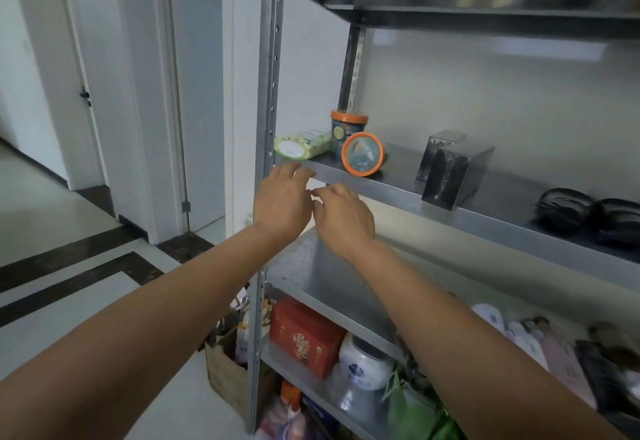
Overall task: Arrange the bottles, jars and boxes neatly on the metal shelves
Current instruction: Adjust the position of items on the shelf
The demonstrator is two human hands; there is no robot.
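Grey metal shelving unit (272, 58) against a pale wall, with a perforated upright post at the front left corner. Middle shelf (485, 226), far left: green-and-white packet (301, 145) flat on its side, then an orange-lidded tub (348, 127) upright at the back. Second orange-lidded tub (362, 153) tipped over just in front of it, lid toward the camera, right by the front edge. Further right, a shiny metal box (453, 171), then a pair of black things (564, 212), too dark to identify tbh.

Left hand (282, 202) and right hand (341, 217) both empty, fingers loosely curled, side by side just in front of the shelf edge below the packet. Contact with the edge hard to call.

Lower down: red box (304, 335) beside a white jar (363, 363). Cardboard box (223, 370) on the floor by the post. White doors (41, 58) off to the left, pale floor tiles (52, 318) with dark border strips.
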